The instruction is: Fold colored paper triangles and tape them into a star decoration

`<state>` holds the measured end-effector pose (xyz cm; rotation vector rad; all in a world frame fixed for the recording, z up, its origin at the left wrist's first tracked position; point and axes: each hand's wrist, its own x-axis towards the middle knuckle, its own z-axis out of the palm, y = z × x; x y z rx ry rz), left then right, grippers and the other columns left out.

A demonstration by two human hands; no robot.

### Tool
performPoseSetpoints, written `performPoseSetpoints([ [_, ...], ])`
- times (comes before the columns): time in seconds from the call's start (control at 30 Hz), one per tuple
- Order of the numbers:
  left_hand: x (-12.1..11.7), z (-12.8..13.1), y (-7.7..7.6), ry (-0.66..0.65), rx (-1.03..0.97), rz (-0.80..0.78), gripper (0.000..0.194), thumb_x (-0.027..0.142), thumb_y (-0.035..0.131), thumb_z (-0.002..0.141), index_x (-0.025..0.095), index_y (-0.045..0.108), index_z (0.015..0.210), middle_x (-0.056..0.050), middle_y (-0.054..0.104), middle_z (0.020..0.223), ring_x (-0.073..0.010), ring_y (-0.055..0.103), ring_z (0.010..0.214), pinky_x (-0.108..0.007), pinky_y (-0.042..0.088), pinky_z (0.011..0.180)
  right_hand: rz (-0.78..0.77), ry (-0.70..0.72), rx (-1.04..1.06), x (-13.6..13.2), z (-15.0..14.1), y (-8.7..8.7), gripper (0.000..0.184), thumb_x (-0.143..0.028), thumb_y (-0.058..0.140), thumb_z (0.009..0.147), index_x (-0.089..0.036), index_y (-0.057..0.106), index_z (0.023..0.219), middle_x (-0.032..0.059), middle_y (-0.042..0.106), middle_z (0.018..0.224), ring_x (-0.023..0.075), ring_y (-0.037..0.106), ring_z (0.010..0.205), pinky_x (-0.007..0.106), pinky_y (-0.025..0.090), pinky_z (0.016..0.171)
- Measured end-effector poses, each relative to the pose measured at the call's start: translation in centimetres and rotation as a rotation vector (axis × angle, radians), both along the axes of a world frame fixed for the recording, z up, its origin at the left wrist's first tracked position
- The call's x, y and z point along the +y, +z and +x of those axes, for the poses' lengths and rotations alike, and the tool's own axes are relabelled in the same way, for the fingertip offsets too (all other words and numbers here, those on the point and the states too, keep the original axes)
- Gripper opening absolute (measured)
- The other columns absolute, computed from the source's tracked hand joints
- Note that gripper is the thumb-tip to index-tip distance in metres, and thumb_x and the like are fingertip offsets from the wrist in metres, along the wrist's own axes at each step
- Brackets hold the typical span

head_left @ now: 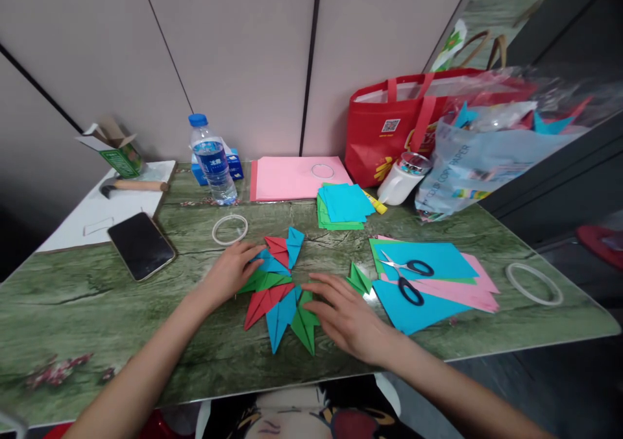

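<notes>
Folded paper pieces in red, blue and green [280, 313] fan out in a curved, star-like row on the table before me. My left hand [236, 268] reaches over the left side of this row, fingers stretched out by a blue and a green piece. At the row's lower right, my right hand [350, 315] has its fingers spread, the tips at a green folded piece [305, 325]. That hand partly covers the piece. A separate green folded piece [359, 278] lies just beyond my right hand. Whether the fingertips press on the paper is hard to see.
Scissors [411, 282] lie on coloured sheets [428, 257] at right. Behind are square papers [345, 204], pink paper [287, 178], a white mug [402, 182] and a red bag [374, 127]. A bottle [214, 166], phone [141, 245], hammer [139, 185] and tape ring [230, 230] stand leftward.
</notes>
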<state>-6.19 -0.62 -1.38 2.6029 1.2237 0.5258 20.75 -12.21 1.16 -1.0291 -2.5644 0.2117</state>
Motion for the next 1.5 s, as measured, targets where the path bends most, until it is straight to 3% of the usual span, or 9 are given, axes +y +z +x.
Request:
performPoseSetpoints([
  [0.13,-0.4,0.5,0.2,0.037,0.016,0.003,0.033,0.032,0.045,0.09,0.019,0.059,0.117,-0.01,0.063,0.109,-0.0241,0.058,0.102,-0.042,0.046,0.091,-0.045,-0.157,0.002,-2.3,-1.6,-1.4,0.057,-0.035,0.066,0.077,-0.015,0.047,0.127,0.0198,0.043,0.136,0.0337,0.034,0.13,0.053,0.045,0.094],
  [0.23,-1.1,0.6,0.6,0.098,0.055,-0.01,0.033,0.032,0.043,0.091,0.019,0.059,0.117,-0.01,0.064,0.104,-0.0241,0.061,0.095,-0.04,0.049,0.085,-0.048,-0.18,-0.022,-2.3,-1.8,-1.8,0.05,-0.022,0.064,0.078,-0.014,0.049,0.125,0.0201,0.043,0.136,0.0335,0.035,0.131,0.051,0.045,0.095],
  [0.4,-2.1,0.5,1.3,0.235,0.127,0.007,0.035,0.036,0.04,0.092,0.018,0.059,0.116,-0.011,0.064,0.097,-0.0252,0.063,0.088,-0.039,0.052,0.076,-0.024,-0.183,0.006,0.1,0.6,-1.8,0.042,-0.013,0.056,0.082,-0.017,0.052,0.123,0.0164,0.047,0.133,0.029,0.033,0.132,0.049,0.042,0.1],
  [0.53,-1.2,1.7,0.9,0.127,-0.045,0.097,0.036,0.035,0.037,0.093,0.019,0.053,0.121,-0.01,0.056,0.119,-0.0235,0.056,0.109,-0.039,0.048,0.092,-0.028,-0.242,0.018,1.2,1.6,-1.9,0.043,-0.016,0.057,0.082,-0.018,0.051,0.125,0.016,0.048,0.133,0.0277,0.041,0.128,0.049,0.045,0.096],
  [0.7,0.0,3.6,-0.6,-0.018,-0.035,0.018,0.047,0.037,0.042,0.092,0.018,0.039,0.135,-0.014,0.042,0.139,-0.0254,0.042,0.127,-0.045,0.04,0.103,-0.034,-0.271,-0.044,1.1,1.2,-2.3,0.044,-0.019,0.057,0.083,-0.018,0.051,0.126,0.0146,0.054,0.128,0.0279,0.045,0.123,0.048,0.046,0.096],
  [1.0,-0.5,3.4,-1.2,-0.156,0.048,0.042,0.042,0.04,0.044,0.091,0.016,0.05,0.126,-0.014,0.049,0.134,-0.0272,0.039,0.13,-0.049,0.039,0.104,-0.153,-0.164,-0.047,2.4,1.7,-1.7,0.046,-0.018,0.057,0.084,-0.018,0.047,0.13,0.0139,0.05,0.131,0.0257,0.046,0.122,0.045,0.045,0.098],
  [1.5,-1.1,3.3,-1.3,-0.215,0.021,0.077,0.043,0.041,0.048,0.089,0.017,0.052,0.124,-0.014,0.047,0.136,-0.0294,0.037,0.131,-0.052,0.037,0.105,-0.347,-0.077,-0.036,4.2,2.4,-0.8,0.046,-0.021,0.058,0.085,-0.023,0.049,0.13,0.0085,0.041,0.141,0.0241,0.04,0.129,0.043,0.04,0.104],
])
